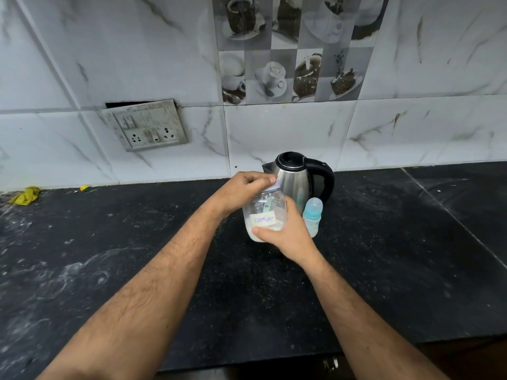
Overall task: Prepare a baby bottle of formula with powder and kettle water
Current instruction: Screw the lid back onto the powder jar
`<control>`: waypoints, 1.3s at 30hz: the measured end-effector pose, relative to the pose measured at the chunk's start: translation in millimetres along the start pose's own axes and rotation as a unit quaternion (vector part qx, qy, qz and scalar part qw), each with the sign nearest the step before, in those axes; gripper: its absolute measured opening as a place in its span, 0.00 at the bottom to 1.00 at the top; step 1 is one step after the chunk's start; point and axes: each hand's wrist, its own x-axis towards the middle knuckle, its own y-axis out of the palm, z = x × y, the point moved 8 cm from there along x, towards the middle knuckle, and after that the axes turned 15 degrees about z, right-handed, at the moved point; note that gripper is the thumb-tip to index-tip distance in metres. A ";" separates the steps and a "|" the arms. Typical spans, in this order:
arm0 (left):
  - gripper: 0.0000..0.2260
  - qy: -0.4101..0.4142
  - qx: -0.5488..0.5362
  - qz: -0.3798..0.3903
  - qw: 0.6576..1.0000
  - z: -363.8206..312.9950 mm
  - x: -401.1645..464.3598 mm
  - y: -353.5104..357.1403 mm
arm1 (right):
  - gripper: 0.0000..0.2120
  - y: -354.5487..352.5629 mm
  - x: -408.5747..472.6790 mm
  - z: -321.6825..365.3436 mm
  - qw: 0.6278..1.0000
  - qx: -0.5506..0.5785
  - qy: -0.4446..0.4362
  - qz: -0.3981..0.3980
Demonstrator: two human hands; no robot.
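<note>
Both bare forearms reach forward and converge. The left hand (pixel 247 187) is curled, knuckles up. The right hand (pixel 285 231) wraps its fingers (pixel 263 232) sideways, thumb forward.

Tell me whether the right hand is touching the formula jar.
Touching. The head view shows the right hand wrapped around the formula jar, thumb across its lower front, while the left hand grips the lid.

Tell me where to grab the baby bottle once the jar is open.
Take the baby bottle round its clear body, below the blue collar, coming from the right. It stands upright with the kettle close behind and the right hand holding the jar just to its left, so only the right and near sides look free. The domed cap looks too smooth and tapered for a sure hold.
</note>
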 end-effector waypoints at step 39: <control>0.36 0.087 -0.084 -0.081 0.989 -46.5 2.9 2.4 | 0.35 -31.7 2.8 42.6 0.996 0.071 -0.053 -0.015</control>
